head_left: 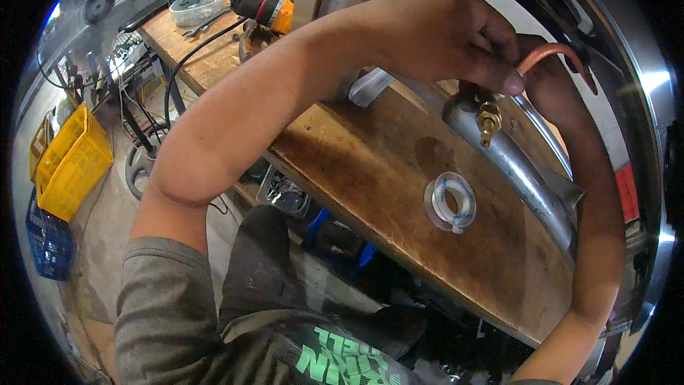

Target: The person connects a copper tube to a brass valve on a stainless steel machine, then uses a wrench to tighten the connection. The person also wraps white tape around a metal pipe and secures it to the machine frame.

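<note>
My left hand (474,43) reaches across from the left, its fingers closed with thumb and fingertips at the lower end of a bent copper tube (552,50). The tube curves up and over to the right, ending in a darker tip. My right hand (547,89) comes up from the lower right and meets the left behind the tube; its fingers are mostly hidden. Just below the hands a brass fitting (489,121) with a narrow nozzle sticks out near the top of a grey metal pipe (509,160). The pipe slants down over the wooden bench (377,164).
A roll of white tape (451,202) lies on the bench. At the back left are an orange-black power drill (267,8), a wrench (203,25) and a plastic tub (196,11). Yellow (75,164) and blue crates (50,239) stand on the floor at left. A black cable (187,60) hangs off the bench.
</note>
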Action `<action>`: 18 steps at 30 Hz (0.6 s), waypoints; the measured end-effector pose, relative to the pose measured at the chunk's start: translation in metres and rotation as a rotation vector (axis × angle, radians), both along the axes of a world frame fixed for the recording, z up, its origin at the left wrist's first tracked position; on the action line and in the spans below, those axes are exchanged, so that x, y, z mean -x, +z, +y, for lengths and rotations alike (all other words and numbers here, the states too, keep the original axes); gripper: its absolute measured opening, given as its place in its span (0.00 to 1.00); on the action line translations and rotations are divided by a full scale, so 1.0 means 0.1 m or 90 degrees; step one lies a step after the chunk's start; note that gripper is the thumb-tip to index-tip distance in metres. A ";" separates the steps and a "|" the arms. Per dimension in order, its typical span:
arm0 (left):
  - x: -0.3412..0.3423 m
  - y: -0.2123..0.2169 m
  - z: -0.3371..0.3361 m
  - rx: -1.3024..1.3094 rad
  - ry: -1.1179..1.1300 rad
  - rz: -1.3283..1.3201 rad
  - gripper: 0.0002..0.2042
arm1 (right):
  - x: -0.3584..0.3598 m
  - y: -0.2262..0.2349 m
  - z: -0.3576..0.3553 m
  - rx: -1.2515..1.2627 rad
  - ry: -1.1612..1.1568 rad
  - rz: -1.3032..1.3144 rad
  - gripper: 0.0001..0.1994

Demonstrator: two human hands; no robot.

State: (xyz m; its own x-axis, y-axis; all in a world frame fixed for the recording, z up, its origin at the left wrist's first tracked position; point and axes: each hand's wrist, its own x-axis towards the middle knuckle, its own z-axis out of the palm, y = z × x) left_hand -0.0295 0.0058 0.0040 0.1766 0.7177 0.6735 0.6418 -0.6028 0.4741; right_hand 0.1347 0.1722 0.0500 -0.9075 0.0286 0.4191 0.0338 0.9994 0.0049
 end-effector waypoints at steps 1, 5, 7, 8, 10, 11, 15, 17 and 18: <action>0.00 0.00 0.00 -0.021 0.008 0.015 0.17 | -0.03 0.03 -0.06 0.039 -0.002 -0.014 0.15; 0.00 0.01 0.01 0.021 -0.003 0.019 0.16 | -0.21 0.20 -0.27 0.198 -0.061 -0.119 0.16; 0.02 -0.01 -0.01 0.009 -0.038 0.008 0.15 | -0.41 0.21 -0.32 0.218 -0.086 -0.143 0.18; 0.02 -0.01 -0.02 -0.002 -0.061 0.002 0.14 | -0.53 0.21 -0.31 0.183 -0.107 -0.155 0.19; 0.02 -0.01 -0.01 0.050 -0.081 -0.031 0.16 | -0.84 0.19 -0.33 0.107 -0.108 -0.097 0.20; 0.02 0.00 0.00 0.078 -0.087 -0.049 0.16 | -0.97 0.20 -0.34 0.079 -0.156 -0.091 0.20; 0.03 -0.02 0.02 0.127 -0.146 -0.108 0.17 | -1.39 0.26 -0.65 0.185 -0.275 -0.032 0.18; 0.03 -0.03 0.04 0.115 -0.179 -0.125 0.18 | -1.50 0.20 -0.99 -0.024 -0.304 -0.020 0.18; 0.02 -0.04 0.05 0.109 -0.196 -0.134 0.19 | -1.54 0.18 -1.17 -0.115 -0.353 -0.027 0.18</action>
